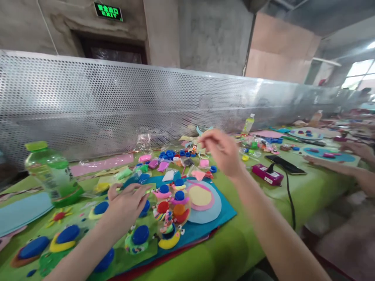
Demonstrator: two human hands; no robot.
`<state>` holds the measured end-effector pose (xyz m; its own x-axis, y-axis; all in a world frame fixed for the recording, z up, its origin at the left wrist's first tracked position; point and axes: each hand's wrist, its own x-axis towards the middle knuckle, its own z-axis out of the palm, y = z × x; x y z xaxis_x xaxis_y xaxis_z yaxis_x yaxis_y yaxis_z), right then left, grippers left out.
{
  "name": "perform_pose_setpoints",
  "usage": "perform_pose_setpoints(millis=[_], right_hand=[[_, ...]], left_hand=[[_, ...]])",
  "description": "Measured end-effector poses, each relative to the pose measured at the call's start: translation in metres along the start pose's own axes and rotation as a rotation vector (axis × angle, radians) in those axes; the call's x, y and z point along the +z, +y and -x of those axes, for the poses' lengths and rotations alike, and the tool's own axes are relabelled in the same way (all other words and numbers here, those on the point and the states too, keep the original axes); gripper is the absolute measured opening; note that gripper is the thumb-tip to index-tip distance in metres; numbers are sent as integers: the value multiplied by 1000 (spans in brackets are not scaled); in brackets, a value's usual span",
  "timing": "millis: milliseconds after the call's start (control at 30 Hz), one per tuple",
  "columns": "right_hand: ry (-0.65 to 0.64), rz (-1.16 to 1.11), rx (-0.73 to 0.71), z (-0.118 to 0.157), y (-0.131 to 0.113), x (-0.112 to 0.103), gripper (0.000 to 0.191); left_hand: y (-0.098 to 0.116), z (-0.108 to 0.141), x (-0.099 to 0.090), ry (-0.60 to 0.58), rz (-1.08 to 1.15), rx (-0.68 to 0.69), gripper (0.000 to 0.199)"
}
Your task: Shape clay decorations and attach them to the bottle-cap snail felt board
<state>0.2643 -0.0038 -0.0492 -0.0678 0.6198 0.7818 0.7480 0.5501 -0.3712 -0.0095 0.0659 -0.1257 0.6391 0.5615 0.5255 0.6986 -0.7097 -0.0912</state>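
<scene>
My left hand is low over a green sheet with clay snails on it, fingers bent and closed. Thin yellow-green bits show at its fingertips, but whether it grips them is unclear. Blue bottle caps form the snails' shells, such as the snail with a yellow body. My right hand is raised above the table, its fingers pinched together; anything in them is too small to make out. Between my hands, several cap-shelled clay snails stand close together beside a layered paper circle on blue sheets.
At left stands a green-capped drink bottle by pale blue paper. Bottle caps and clay packets lie along the back. A magenta power strip with a cable and a black phone lie at right, near another person's arm.
</scene>
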Motion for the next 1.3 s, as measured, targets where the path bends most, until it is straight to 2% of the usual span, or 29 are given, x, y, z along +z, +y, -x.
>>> perform_pose_setpoints(millis=[133,233,300,467,567,667,800,900,1067,1200,1300], right_hand=[[-324,107,122,-4,35,41,17],[-402,183,181,11,61,66,21],[-463,197,209,22,72,70,21],[-536,272,309,32,83,58,22],[-546,373,377,33,91,57,31],[-562,430,443,35,99,61,42],[-614,377,463,36,103,63,39],[-620,308,461,34,102,63,39],[-520,230,456,32,103,60,31],[-427,104,435,32,104,56,16],[-343,-38,443,33,105,56,22]], left_hand=[[-10,3,11,29,2,37,31],[-14,7,18,80,-33,55,32],[-12,10,21,86,-52,73,31],[5,16,27,-1,-43,77,33],[9,18,27,-48,-57,65,36],[4,19,27,-117,-60,77,37],[1,20,26,-168,-11,80,33],[9,20,23,-148,22,19,36],[18,15,11,-208,65,67,39],[15,15,7,-140,-28,106,41],[14,16,7,-125,-25,129,38]])
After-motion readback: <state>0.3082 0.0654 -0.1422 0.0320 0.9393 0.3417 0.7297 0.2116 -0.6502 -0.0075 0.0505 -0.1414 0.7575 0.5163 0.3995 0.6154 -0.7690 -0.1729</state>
